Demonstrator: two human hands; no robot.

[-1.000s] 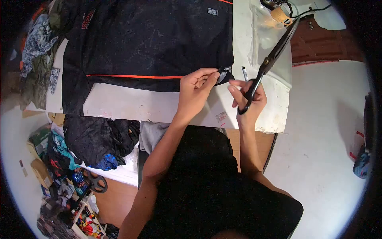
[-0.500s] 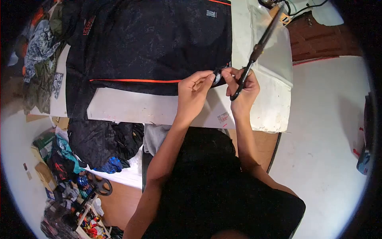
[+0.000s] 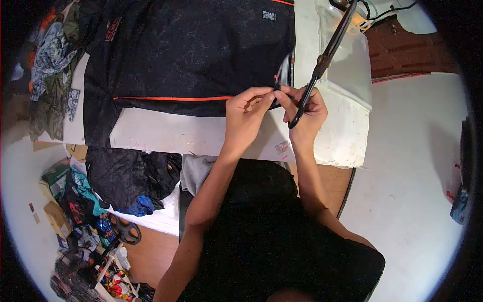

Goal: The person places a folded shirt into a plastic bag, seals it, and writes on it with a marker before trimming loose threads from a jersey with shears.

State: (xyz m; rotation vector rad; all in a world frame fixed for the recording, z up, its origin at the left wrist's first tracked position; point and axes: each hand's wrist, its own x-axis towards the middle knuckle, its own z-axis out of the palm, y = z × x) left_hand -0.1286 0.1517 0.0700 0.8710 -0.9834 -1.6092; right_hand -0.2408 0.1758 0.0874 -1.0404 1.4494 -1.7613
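A black garment with orange piping lies spread on the white table. My left hand is closed at its near right corner, pinching the black cloth edge between thumb and fingertips. Right beside it, my right hand pinches the same edge, its fingertips almost touching the left ones. A pair of black-handled scissors hangs on my right hand, handle loops around the fingers and dark blades pointing up and away. A small reddish end sticks up just above the fingertips. What exactly lies between them is mostly hidden.
The white tabletop ends close before my body. At the right lies a clear plastic sheet. Camouflage cloth is heaped at the left, and dark fabric sits below the table near a black handwheel.
The garment's right corner has shifted and folded, showing a pale strip by its right edge. My fingertips have drawn closer together, and the scissors have tilted slightly with my right hand.
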